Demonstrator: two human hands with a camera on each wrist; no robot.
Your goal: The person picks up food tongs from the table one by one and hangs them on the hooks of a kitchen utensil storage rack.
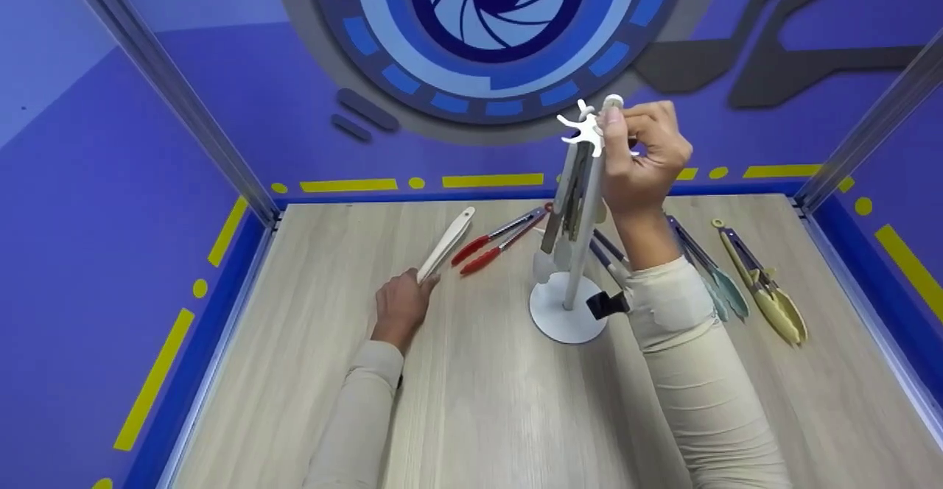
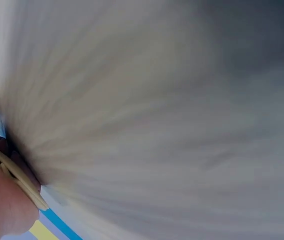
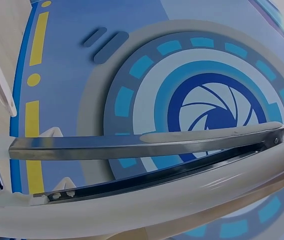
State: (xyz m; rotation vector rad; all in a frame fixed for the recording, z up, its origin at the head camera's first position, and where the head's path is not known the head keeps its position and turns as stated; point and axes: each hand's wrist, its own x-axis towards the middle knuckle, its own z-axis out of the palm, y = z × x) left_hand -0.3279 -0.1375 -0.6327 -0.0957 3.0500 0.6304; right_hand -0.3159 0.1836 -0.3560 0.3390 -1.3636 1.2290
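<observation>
My left hand (image 1: 404, 305) grips the lower end of cream-white tongs (image 1: 446, 242) lying on the table; the part under the palm is hidden. In the left wrist view, the fingers (image 2: 6, 200) close around them. My right hand (image 1: 652, 146) is raised, thumb and fingers pinching the knob at the top of a white utensil stand (image 1: 558, 312). Metal tongs with pale tips (image 1: 573, 194) hang from the stand's hooked top, beside its pole. The right wrist view shows their steel arms (image 3: 81, 148) spread slightly, joined at a hinge near the hand.
Red-tipped tongs (image 1: 482, 250) lie left of the stand. On its right are dark-handled tongs (image 1: 608, 253) partly hidden by the arm, teal-tipped tongs (image 1: 718, 275) and yellow tongs (image 1: 770, 297). Blue printed panels (image 1: 221, 91) wall in the wooden table (image 1: 471, 400).
</observation>
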